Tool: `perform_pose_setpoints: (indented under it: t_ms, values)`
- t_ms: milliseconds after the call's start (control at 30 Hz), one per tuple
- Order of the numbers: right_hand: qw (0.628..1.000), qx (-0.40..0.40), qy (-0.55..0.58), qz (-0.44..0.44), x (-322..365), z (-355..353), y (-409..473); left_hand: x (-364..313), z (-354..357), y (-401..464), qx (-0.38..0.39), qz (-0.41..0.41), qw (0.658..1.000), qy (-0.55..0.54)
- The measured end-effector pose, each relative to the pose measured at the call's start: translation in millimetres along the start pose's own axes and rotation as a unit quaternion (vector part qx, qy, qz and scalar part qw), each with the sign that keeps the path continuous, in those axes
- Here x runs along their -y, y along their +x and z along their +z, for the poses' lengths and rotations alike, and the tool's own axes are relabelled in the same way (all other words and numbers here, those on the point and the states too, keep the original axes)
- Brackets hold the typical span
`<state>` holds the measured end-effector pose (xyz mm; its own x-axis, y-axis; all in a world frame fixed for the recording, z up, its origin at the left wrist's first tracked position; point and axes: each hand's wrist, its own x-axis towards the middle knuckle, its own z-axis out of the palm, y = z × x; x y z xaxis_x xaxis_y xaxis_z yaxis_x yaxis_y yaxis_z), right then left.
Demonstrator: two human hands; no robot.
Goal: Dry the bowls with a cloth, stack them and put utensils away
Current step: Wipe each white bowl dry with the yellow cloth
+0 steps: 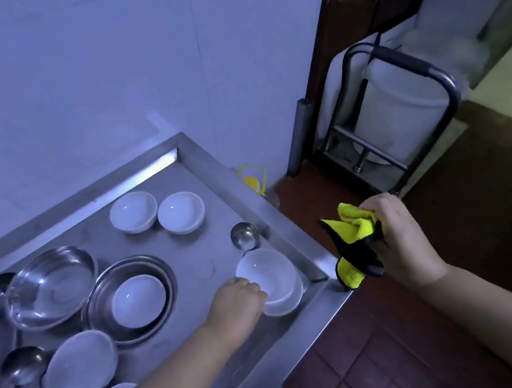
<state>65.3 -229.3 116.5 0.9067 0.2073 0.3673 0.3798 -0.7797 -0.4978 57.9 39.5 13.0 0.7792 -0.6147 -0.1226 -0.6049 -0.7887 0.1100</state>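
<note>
At the near right corner of the steel table (306,255), the left hand (238,303) holds the rim of a white bowl (270,273) with curled fingers; this bowl sits on top of another white bowl, so the two make a small stack just beside the raised edge of the table. Off the table, to the right and above the red tiled floor (364,369), the right hand (399,237) grips a yellow and black cloth (353,241), which hangs down in folds from the fist. Just behind the stack stands a small steel cup (244,235). Farther away, two more white bowls (157,213) stand side by side. On the left, a white bowl rests inside a steel bowl (129,298), and a bigger steel bowl (52,286) lies tilted next to it. More white bowls and steel ladles (21,366) lie at the near left. A metal trolley (404,113) stands far right by the wall.
</note>
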Motion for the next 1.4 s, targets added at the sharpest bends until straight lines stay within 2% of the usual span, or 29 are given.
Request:
perform_pose_setpoints:
  t_ms: [167, 300, 433, 500, 567, 600, 667, 733, 767, 800, 833, 867, 933, 1000, 1067, 1133, 1200, 1267, 1333, 1400]
  values:
    - [0.999, -0.021, -0.013, 0.045, -12, 2, -19, -10, 27, 5, -0.014, -0.014, 0.999, -0.036]
    - [0.999, -0.016, -0.014, 0.029, -15, 5, -26, -18, 37, 9, -0.021, -0.033, 0.998, -0.039]
    - [1.000, -0.002, 0.004, -0.028, -7, 5, -23, -22, 38, 14, -0.013, -0.051, 0.997, -0.057]
    - [0.997, 0.009, -0.006, -0.081, 0, 4, -19, -25, 27, 17, -0.042, -0.045, 0.996, -0.057]
    - [0.989, 0.023, -0.017, -0.145, 11, 4, -13, -30, -7, 16, -0.116, -0.106, 0.979, -0.133]
    - [0.983, 0.028, -0.015, -0.178, 18, 3, -8, -31, -26, 16, -0.161, -0.154, 0.952, -0.210]
    - [0.967, 0.029, -0.011, -0.252, 36, 4, 5, -35, -71, 14, -0.163, -0.212, 0.870, -0.414]
    - [0.948, 0.021, -0.011, -0.316, 56, 8, 19, -33, -114, 4, -0.159, -0.233, 0.740, -0.610]
    - [0.941, 0.019, -0.007, -0.339, 67, 10, 26, -28, -129, -3, -0.146, -0.236, 0.666, -0.692]
    - [0.935, 0.021, 0.004, -0.353, 78, 13, 33, -23, -141, -13, -0.129, -0.234, 0.610, -0.746]
    - [0.932, 0.027, 0.015, -0.361, 88, 16, 38, -18, -149, -23, -0.118, -0.232, 0.578, -0.773]
    - [0.926, 0.031, 0.022, -0.376, 99, 20, 43, -14, -157, -35, -0.119, -0.234, 0.573, -0.776]
    - [0.910, 0.034, 0.023, -0.412, 116, 33, 51, -7, -163, -56, -0.152, -0.241, 0.574, -0.768]
    - [0.891, 0.056, 0.033, -0.450, 131, 49, 55, 0, -167, -79, -0.215, -0.255, 0.582, -0.741]
    - [0.864, 0.123, 0.044, -0.487, 143, 60, 54, 9, -167, -102, -0.273, -0.283, 0.591, -0.705]
    - [0.845, 0.185, 0.071, -0.496, 153, 65, 55, 20, -166, -126, -0.295, -0.296, 0.630, -0.654]
    - [0.862, 0.198, 0.149, -0.443, 167, 72, 60, 29, -163, -148, -0.290, -0.308, 0.682, -0.596]
    - [0.888, 0.183, 0.240, -0.347, 191, 83, 67, 35, -161, -166, -0.278, -0.320, 0.736, -0.528]
    - [0.878, 0.236, 0.323, -0.265, 218, 100, 72, 40, -161, -181, -0.269, -0.322, 0.781, -0.463]
    - [0.859, 0.303, 0.336, -0.238, 235, 122, 73, 46, -161, -196, -0.257, -0.321, 0.806, -0.427]
